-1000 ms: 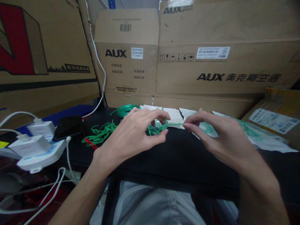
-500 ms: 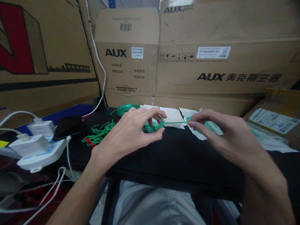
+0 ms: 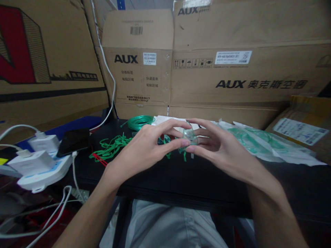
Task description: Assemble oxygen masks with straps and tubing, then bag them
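Between my hands is a translucent green plastic mask (image 3: 190, 135), held above the black table (image 3: 201, 186). My left hand (image 3: 148, 143) pinches its left side, with the thumb at the near edge and the fingertips over the top. My right hand (image 3: 223, 143) grips the right side in the same way, fingers curled behind. A short green strap end (image 3: 184, 156) hangs below the mask. More clear green plastic shows behind my left thumb, partly hidden. Left of that hand lies a tangled pile of green elastic straps (image 3: 110, 148).
Behind the hands sits a coil of green tubing (image 3: 139, 122). Packaged green plastic items (image 3: 263, 141) lie at the right. A white power strip (image 3: 46, 174) with chargers and a dark phone (image 3: 73, 141) are at the left. Large cardboard boxes (image 3: 232, 96) wall the back.
My right hand has moved left to the mask and now grips it. The green strap that was stretched taut between the hands is no longer stretched.
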Motion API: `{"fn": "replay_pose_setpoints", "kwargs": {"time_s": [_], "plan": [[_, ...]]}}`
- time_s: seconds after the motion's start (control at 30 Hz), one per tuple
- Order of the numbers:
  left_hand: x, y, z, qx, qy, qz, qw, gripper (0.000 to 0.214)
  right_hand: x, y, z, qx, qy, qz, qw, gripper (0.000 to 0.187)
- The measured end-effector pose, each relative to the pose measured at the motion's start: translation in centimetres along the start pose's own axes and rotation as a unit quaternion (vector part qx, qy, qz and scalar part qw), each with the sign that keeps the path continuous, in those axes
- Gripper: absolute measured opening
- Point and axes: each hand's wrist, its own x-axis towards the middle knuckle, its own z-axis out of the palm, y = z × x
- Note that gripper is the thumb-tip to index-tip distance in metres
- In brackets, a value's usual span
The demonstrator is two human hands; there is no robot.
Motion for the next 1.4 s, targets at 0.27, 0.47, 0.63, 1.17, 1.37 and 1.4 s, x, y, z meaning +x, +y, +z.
{"fn": "replay_pose_setpoints", "kwargs": {"time_s": [0.27,0.47,0.63,1.17,1.37,1.4], "plan": [[0.4,-1.5,-1.6,0.044,0.040,-0.044,0.997,0.029,-0.6,0.3,-2.0,-0.068,-0.040,0.027,0.997,0.056],[0.6,-5.2,-0.2,0.225,0.044,-0.075,0.970,0.029,-0.5,2.5,-2.2,-0.311,-0.088,0.046,0.945,0.054],[1.5,-7.5,0.8,0.317,0.045,-0.138,0.937,0.028,-0.8,4.0,-1.3,-0.339,-0.137,0.066,0.928,0.052],[8.3,-9.5,2.6,0.331,-0.089,-0.198,0.918,0.027,-0.5,2.9,-0.1,-0.329,-0.183,0.096,0.922,0.051],[8.6,-10.4,2.0,0.305,-0.097,-0.194,0.927,0.020,-0.4,3.3,-0.2,-0.334,-0.189,0.081,0.920,0.049],[8.6,-10.4,1.9,0.300,-0.093,-0.192,0.930,0.018,-0.4,3.4,-0.3,-0.335,-0.189,0.079,0.920,0.049]]}}
